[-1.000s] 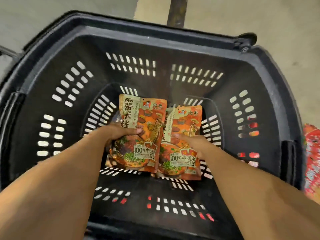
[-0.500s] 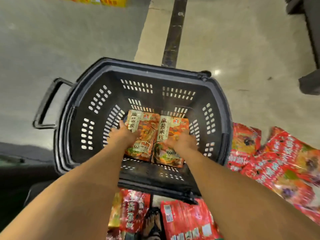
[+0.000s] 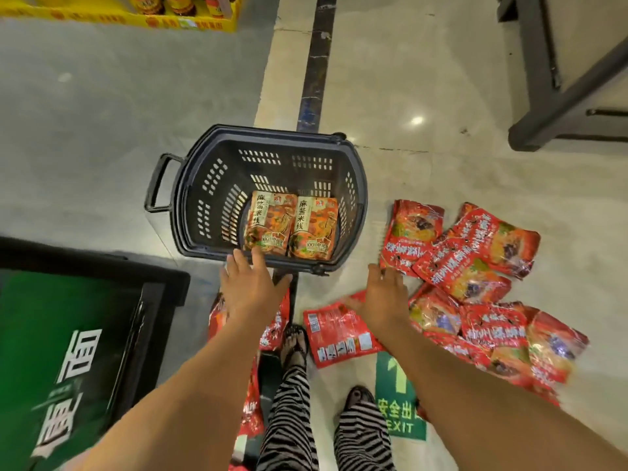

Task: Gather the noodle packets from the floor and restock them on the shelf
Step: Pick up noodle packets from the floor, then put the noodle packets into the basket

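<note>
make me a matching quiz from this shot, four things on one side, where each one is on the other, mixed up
Things:
1. two orange noodle packets
2. left hand
3. pile of red noodle packets
4. green EXIT arrow sticker

Places:
A. on the floor right of the black basket
B. on the floor by the right foot
C. flat in the basket bottom, side by side
D. open, at the basket's near rim

Pairs: 1-C, 2-D, 3-A, 4-B

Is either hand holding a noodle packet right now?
No, the left hand and right hand are both open and empty, above the red packets on the floor.
</note>
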`<state>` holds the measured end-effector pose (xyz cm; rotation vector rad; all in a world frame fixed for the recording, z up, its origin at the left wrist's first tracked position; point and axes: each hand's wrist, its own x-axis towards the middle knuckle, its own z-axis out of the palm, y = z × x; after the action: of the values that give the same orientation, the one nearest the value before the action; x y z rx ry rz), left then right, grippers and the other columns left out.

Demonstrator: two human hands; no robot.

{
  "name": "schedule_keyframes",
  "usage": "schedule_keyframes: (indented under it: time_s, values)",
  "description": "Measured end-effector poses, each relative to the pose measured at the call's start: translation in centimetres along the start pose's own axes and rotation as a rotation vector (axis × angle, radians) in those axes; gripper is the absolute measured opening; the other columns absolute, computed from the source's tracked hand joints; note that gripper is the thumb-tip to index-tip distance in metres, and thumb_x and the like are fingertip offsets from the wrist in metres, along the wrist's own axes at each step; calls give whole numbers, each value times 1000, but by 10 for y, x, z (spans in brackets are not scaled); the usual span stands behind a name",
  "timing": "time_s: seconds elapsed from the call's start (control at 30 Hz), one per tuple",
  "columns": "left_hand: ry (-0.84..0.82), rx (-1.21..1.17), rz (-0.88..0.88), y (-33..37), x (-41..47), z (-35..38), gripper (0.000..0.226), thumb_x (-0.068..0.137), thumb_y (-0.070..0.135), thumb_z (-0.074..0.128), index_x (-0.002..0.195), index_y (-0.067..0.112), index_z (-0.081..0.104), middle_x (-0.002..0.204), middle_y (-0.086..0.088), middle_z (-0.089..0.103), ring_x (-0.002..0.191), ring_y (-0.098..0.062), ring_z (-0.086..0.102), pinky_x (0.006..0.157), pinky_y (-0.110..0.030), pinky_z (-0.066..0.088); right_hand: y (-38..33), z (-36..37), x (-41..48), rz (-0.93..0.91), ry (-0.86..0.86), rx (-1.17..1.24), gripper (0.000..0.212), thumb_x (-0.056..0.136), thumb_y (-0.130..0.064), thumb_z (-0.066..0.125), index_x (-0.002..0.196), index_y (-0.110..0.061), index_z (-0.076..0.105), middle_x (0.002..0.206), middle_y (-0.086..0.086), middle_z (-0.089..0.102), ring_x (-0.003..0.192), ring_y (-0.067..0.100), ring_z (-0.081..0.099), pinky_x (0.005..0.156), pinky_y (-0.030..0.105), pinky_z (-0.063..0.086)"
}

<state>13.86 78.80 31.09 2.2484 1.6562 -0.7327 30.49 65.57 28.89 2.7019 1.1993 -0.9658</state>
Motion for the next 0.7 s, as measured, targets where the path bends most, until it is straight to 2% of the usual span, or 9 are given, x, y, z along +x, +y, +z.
schedule_keyframes:
  time_s: [0.17, 0.37, 0.5, 0.7]
  values:
    - [-75, 16, 60, 13, -65, 59, 93, 92, 72, 36, 157, 13, 6, 164, -21, 5, 152, -35, 4, 123, -47, 8, 64, 45, -63, 146, -78, 74, 85, 79, -64, 66, 139, -10, 38, 133, 15, 49, 124, 31, 45, 102, 38, 37]
    - [-177, 96, 130, 21, -92, 151, 99, 91, 73, 38, 158, 11, -2, 164, -22, 0, 152, -36, 2, 123, -48, 7, 118, 133, -90, 238, -180, 118, 92, 79, -72, 60, 144, -12, 31, 141, 17, 43, 131, 33, 39, 105, 39, 35]
    - [-173, 190, 220, 22, -90, 213, 103, 89, 76, 37, 157, 10, -4, 164, -22, -1, 152, -36, 1, 122, -47, 8, 144, 193, -93, 262, -180, 126, 94, 78, -74, 58, 142, -9, 32, 143, 19, 41, 132, 35, 39, 108, 40, 32]
    - [-94, 199, 420, 41, -46, 326, 109, 86, 73, 49, 157, 12, -7, 163, -22, -10, 151, -36, -10, 121, -46, -5, 172, 294, -53, 213, -75, 114, 96, 78, -76, 56, 144, -11, 32, 140, 14, 44, 129, 30, 40, 105, 37, 35]
